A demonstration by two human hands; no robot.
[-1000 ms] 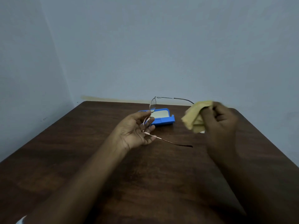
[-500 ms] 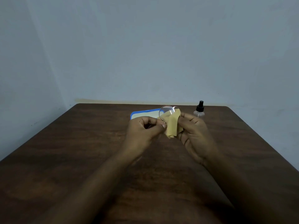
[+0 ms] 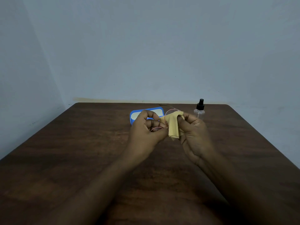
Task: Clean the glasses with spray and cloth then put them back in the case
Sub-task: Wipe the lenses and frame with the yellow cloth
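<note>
Over the far middle of the dark wooden table, the thin-rimmed glasses are hard to make out. One lens is mostly hidden under the yellow cloth, and the other shows only as a faint arc between the fingers of the left hand. One temple shows as a thin dark line behind; the other I cannot find. That hand also covers the near right part of the open blue case, which lies on the table behind it. A clear spray bottle with a black top stands upright near the far edge, just behind the right hand. The left fingers are curled and pinch the frame beside the covered lens. The right thumb and fingers pinch the cloth round that lens, its zigzag hem hanging free below.
</note>
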